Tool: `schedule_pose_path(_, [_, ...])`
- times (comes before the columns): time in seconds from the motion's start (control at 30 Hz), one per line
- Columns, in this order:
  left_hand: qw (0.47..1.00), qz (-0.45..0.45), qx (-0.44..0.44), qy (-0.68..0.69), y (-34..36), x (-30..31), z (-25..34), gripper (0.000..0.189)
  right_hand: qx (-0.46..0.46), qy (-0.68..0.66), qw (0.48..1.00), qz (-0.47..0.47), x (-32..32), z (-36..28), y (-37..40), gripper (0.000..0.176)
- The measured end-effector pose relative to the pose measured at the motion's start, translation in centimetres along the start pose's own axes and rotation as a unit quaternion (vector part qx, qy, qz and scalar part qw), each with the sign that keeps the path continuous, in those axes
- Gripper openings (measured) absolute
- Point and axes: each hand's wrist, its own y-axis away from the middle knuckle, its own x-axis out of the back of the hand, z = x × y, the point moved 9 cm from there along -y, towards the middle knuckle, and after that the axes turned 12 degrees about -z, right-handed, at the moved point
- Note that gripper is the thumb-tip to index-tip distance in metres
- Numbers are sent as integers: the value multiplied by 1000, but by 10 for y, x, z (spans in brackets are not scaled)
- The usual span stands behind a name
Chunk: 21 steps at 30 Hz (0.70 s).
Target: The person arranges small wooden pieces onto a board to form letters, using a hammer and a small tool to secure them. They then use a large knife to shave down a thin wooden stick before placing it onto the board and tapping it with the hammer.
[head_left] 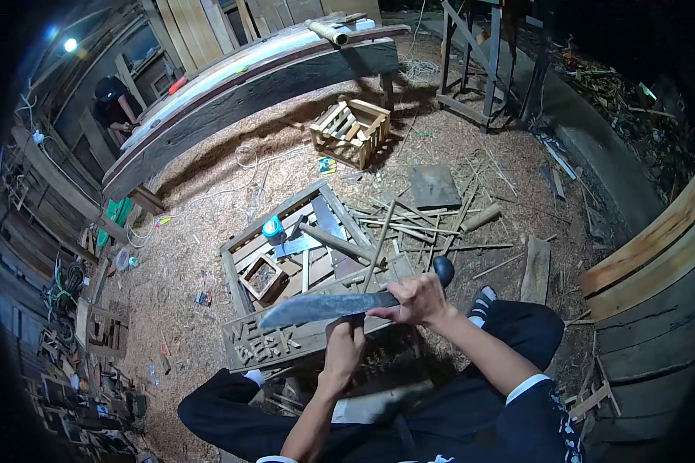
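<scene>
My right hand (pixel 418 301) is wrapped around the handle of a machete (pixel 316 309), whose broad grey blade points left. A round black knob (pixel 443 269) shows at the handle's end. Just below the blade, my left hand (pixel 343 349) is closed, and whatever is in its fingers is hidden behind the blade. Both hands are over a wooden board (pixel 324 349) with raised letters (pixel 269 346) made of short pale pieces. Beyond it lies a slatted wooden tray (pixel 235 272) holding a blue tape measure (pixel 272 228), a metal ruler (pixel 296 245), a small wooden box (pixel 263 279) and a thick stick (pixel 340 242).
Thin sticks (pixel 432 225) lie scattered on the shavings-covered ground right of the tray. A wooden crate (pixel 351 133) stands farther back, before a long workbench (pixel 262 91). Another person (pixel 116 104) bends at its left end. Curved planks (pixel 649 247) rise at the right.
</scene>
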Motion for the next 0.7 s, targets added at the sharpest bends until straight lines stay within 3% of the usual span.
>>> schedule_pose_path(0.1, [998, -21, 47, -19, 6, -4, -15, 21, 10, -20, 999, -33, -19, 1, 4, 71])
schedule_pose_path(0.17, [998, 36, -48, -25, 13, 5, -6, 20, 24, -12, 999, -34, -22, 4, 8, 69])
schedule_pose_path(0.23, [999, 28, 47, 4, 28, 38, 1, 23, -30, -13, 999, -8, -14, 37, 10, 68])
schedule_pose_path(0.3, [999, 29, 36, -7, 55, 44, -17, 24, -168, 28, 984, -42, -1, 86, 5, 75])
schedule_pose_path(0.37, [998, 30, 46, 15, 64, 43, -17, 22, -215, 9, 976, -20, 11, 93, 6, 72])
schedule_pose_path(0.5, [997, 49, 18, 53, 42, 37, -10, 21, -103, 18, 994, 13, 22, 36, 3, 76])
schedule_pose_path(0.57, [996, 3, 41, 73, 31, 25, -18, 22, -78, 13, 996, 31, 28, 21, -4, 73])
schedule_pose_path(0.63, [993, -10, 11, 114, 19, 24, 7, 22, -46, -25, 999, -9, 18, 8, -8, 72])
schedule_pose_path(0.7, [996, -40, 34, 78, 9, 19, 15, 22, -54, -18, 997, -60, 6, 3, -7, 68])
